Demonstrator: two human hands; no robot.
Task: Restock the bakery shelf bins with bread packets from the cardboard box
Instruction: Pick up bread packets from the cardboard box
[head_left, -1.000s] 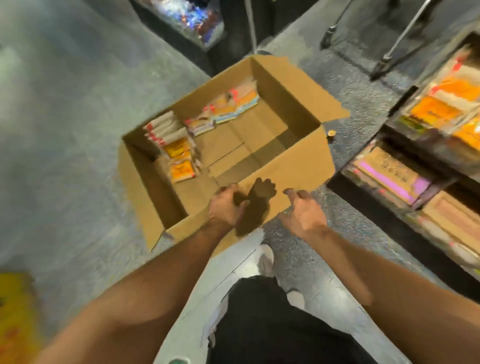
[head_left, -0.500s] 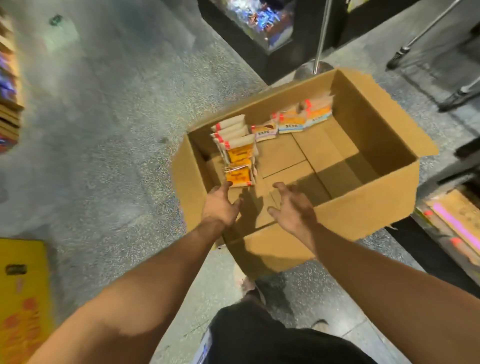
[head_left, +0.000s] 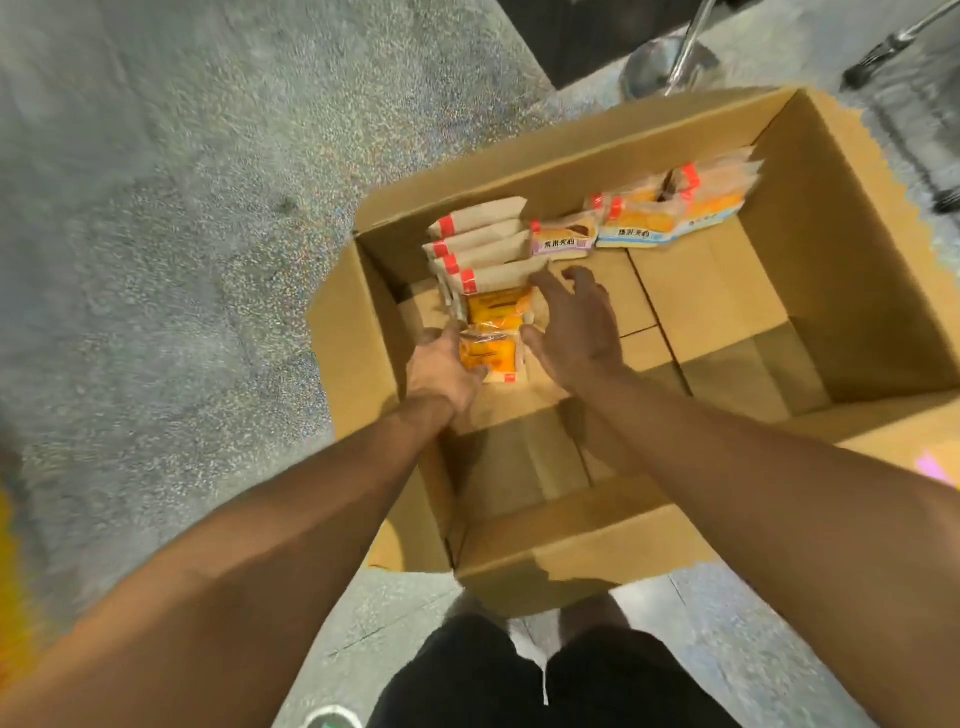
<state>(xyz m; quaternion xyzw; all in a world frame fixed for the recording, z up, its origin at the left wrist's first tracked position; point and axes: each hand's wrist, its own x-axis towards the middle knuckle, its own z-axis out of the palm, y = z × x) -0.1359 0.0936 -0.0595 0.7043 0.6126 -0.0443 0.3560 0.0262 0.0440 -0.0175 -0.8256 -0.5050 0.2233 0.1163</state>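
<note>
An open cardboard box (head_left: 852, 291) stands on the floor below me. Inside, a row of bread packets (head_left: 485, 249) with red tags stands along the left wall. Two orange packets lie in front of that row. My left hand (head_left: 441, 371) holds the nearest orange packet (head_left: 491, 356) from its left, thumb across its front edge. My right hand (head_left: 574, 327) reaches in with spread, straight fingers against the right side of the row. A purple packet (head_left: 563, 240) and blue-edged packets (head_left: 670, 215) line the back wall.
The box's right half shows bare cardboard bottom (head_left: 727, 332). A chrome stand base (head_left: 670, 65) sits on the speckled grey floor (head_left: 156, 208) behind the box. A dark cabinet (head_left: 597, 31) is beyond it. Something yellow (head_left: 13, 597) shows at the left edge.
Both hands moved from above the box's near wall down into the box. My left hand took hold of the front orange packet; my right hand reached the stack's right side.
</note>
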